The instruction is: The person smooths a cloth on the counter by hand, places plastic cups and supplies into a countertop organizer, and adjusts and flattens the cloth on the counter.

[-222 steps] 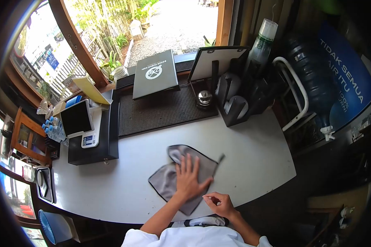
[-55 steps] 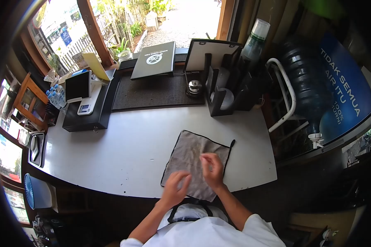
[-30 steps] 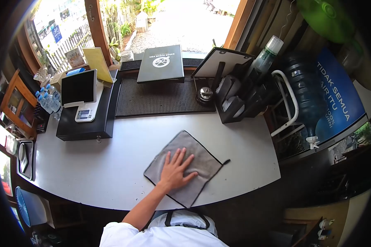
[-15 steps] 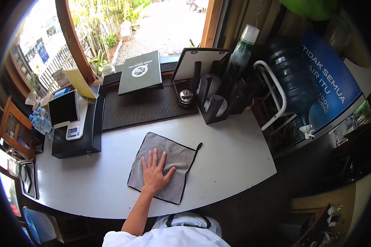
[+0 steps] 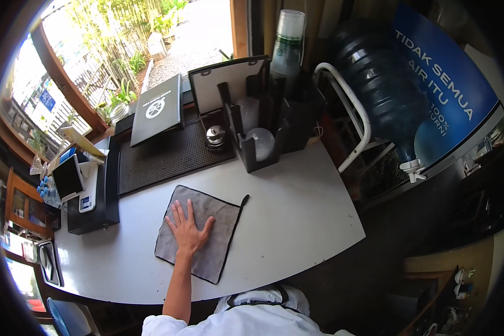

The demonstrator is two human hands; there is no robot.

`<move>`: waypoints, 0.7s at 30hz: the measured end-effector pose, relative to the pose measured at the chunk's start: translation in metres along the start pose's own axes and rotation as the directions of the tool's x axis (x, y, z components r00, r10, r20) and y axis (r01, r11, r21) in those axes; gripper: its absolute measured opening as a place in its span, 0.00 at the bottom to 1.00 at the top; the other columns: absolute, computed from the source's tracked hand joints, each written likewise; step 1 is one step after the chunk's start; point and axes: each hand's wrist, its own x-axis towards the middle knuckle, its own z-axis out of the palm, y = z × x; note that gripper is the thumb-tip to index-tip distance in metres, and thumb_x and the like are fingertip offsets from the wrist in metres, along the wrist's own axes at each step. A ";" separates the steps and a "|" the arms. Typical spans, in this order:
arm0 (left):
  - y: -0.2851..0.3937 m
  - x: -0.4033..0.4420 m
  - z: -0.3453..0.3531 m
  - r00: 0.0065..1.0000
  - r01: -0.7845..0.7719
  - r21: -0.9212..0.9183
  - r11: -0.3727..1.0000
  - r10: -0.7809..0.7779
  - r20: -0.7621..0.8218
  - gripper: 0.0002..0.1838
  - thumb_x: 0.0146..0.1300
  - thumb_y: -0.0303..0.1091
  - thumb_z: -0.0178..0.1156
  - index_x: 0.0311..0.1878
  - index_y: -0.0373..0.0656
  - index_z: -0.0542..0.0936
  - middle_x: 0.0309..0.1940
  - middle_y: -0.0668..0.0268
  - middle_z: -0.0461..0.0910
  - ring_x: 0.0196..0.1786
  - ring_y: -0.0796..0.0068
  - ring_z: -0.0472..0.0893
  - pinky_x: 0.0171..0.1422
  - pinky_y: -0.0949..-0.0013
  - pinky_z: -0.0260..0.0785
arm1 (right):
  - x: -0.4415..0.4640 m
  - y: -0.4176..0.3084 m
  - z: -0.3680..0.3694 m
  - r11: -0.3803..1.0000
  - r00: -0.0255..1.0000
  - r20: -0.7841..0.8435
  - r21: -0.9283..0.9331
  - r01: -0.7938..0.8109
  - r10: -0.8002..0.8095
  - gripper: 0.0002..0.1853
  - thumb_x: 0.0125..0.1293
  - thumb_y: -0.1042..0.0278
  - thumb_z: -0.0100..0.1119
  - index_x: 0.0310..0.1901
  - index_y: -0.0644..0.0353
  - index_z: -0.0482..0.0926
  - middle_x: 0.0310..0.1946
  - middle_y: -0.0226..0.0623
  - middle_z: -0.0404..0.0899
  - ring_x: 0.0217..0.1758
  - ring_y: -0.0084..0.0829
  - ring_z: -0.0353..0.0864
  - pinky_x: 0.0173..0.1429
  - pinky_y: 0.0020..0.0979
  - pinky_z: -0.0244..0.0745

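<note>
My left hand (image 5: 189, 234) lies palm down on a grey cloth (image 5: 217, 242) with dark edging. Its fingers are spread, with the thumb out to the right. The cloth is laid flat on the white counter (image 5: 285, 224), and a small dark loop (image 5: 245, 200) sticks out from its right corner. My right hand is out of view.
Behind the cloth are a black ribbed mat (image 5: 151, 171), a dark menu folder (image 5: 158, 111), a silver call bell (image 5: 215, 136) and a black holder (image 5: 261, 163) with cups. A tablet (image 5: 68, 178) stands on a black box (image 5: 95, 221) at left. A large water bottle (image 5: 375, 84) is at right.
The camera view has swung to the right, so the counter's things appear further left. My left hand stays spread on the cloth, with its fingertips slightly nearer the far corner.
</note>
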 end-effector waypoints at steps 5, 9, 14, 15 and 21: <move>0.034 -0.008 0.013 0.999 -0.049 0.050 0.998 0.049 0.014 0.58 0.65 0.79 0.50 0.86 0.47 0.50 0.86 0.43 0.39 0.88 0.45 0.35 0.84 0.33 0.19 | -0.006 0.049 -0.033 0.984 0.984 0.015 0.014 -0.180 0.180 0.13 0.73 0.67 0.59 0.53 0.64 0.83 0.45 0.48 0.87 0.42 0.35 0.88 0.47 0.38 0.83; 0.074 -0.024 0.019 0.978 -0.204 0.064 0.977 0.201 0.046 0.58 0.65 0.78 0.52 0.86 0.45 0.51 0.85 0.41 0.39 0.88 0.43 0.36 0.84 0.31 0.20 | -0.021 0.109 -0.054 0.910 0.908 0.068 -0.017 -0.414 0.414 0.14 0.73 0.67 0.59 0.54 0.64 0.83 0.45 0.48 0.87 0.43 0.35 0.89 0.47 0.38 0.84; 0.134 -0.046 0.037 0.910 -0.409 0.052 0.911 0.403 0.098 0.57 0.65 0.77 0.54 0.84 0.43 0.55 0.85 0.42 0.41 0.88 0.42 0.37 0.84 0.30 0.23 | -0.055 0.207 -0.073 0.736 0.720 0.154 -0.142 -0.661 0.677 0.14 0.73 0.67 0.59 0.55 0.64 0.83 0.46 0.49 0.87 0.43 0.36 0.89 0.48 0.39 0.84; 0.147 -0.050 0.039 0.896 -0.437 0.039 0.899 0.430 0.113 0.57 0.65 0.77 0.54 0.84 0.44 0.55 0.85 0.42 0.41 0.88 0.42 0.37 0.84 0.30 0.23 | -0.064 0.226 -0.075 0.707 0.685 0.174 -0.181 -0.684 0.707 0.15 0.73 0.67 0.59 0.55 0.64 0.83 0.46 0.49 0.87 0.43 0.36 0.89 0.48 0.39 0.84; 0.217 -0.050 0.054 0.787 -0.608 0.010 0.794 0.601 0.139 0.56 0.65 0.78 0.53 0.84 0.46 0.56 0.84 0.40 0.45 0.87 0.41 0.41 0.85 0.30 0.26 | -0.126 0.371 -0.077 0.770 0.679 0.382 -0.435 -0.467 0.627 0.15 0.73 0.66 0.59 0.56 0.64 0.83 0.47 0.49 0.87 0.44 0.37 0.89 0.48 0.39 0.84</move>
